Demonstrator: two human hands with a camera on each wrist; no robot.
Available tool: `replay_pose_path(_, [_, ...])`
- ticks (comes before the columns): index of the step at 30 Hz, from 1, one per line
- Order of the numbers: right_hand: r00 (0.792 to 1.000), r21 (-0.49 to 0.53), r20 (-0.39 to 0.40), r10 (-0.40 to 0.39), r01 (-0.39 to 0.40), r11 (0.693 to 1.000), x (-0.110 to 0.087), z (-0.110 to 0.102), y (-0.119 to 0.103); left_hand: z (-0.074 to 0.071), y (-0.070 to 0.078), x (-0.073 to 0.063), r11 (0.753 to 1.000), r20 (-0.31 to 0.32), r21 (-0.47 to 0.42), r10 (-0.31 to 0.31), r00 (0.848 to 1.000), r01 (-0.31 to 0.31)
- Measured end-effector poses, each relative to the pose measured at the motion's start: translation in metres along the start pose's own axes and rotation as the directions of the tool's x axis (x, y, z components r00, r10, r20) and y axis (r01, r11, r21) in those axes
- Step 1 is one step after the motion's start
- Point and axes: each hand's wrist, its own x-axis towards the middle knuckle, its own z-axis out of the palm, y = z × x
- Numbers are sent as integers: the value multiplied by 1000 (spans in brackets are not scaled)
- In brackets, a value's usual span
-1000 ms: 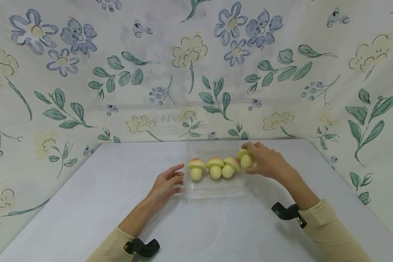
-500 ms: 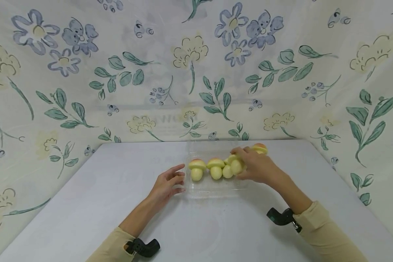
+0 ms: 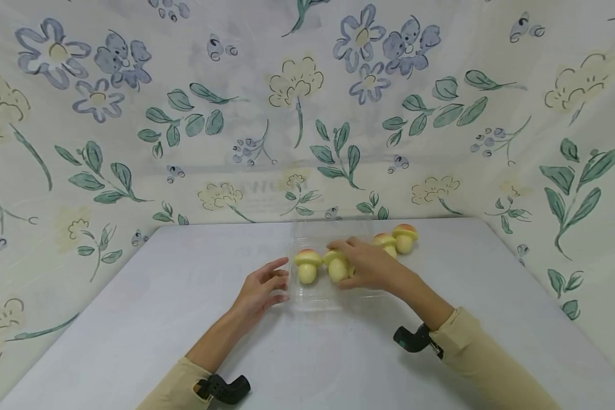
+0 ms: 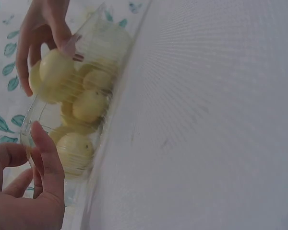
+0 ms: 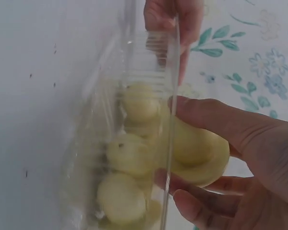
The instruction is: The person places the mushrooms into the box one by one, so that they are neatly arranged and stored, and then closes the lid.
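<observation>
A clear plastic box [image 3: 318,299] stands at the table's middle. Inside it, several yellow toy mushrooms with reddish cap tops show through the wall, such as the leftmost mushroom [image 3: 307,267]. My right hand [image 3: 371,265] grips another toy mushroom [image 5: 194,148] between thumb and fingers, above the box's rim, and hides part of the row beneath. My left hand [image 3: 258,287] rests at the left side of the box, its fingers loosely bent and fingertips at the wall [image 4: 26,129]. Two more toy mushrooms, a nearer mushroom [image 3: 385,244] and a farther mushroom [image 3: 405,238], stand at the right.
A white table [image 3: 159,302] carries everything, its far edge close behind the box. A floral curtain [image 3: 266,125] hangs behind and along the sides. Each wrist wears a black camera, the left camera [image 3: 228,389] and the right camera [image 3: 412,340].
My right hand has moved left from the box's right side, carrying a toy mushroom over the row. The two mushrooms at the right have come into view behind it. My left hand stays put.
</observation>
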Motion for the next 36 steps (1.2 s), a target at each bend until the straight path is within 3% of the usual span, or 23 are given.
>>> replay_pose_path(4, [1000,-12,25,9,-8,1000,10,7,-7,0,0,0,1000,-1,-1,1,1000,-1])
replay_pose_path(14, [997,126,71,-14,5,992,28,19,-22,1,1,0,1000,-4,2,3,1000,-3])
replay_pose_path(20, [996,146,84,-39,26,989,29,20,-23,1,1,0,1000,-7,2,1,1000,-1])
replay_pose_path(28, [984,149,92,-150,136,979,26,19,-25,1,1,-1,1000,4,-8,3,1000,-3])
replay_pose_path(36, [981,148,79,-179,166,975,25,19,-26,0,1,-1,1000,14,-19,4,1000,-4])
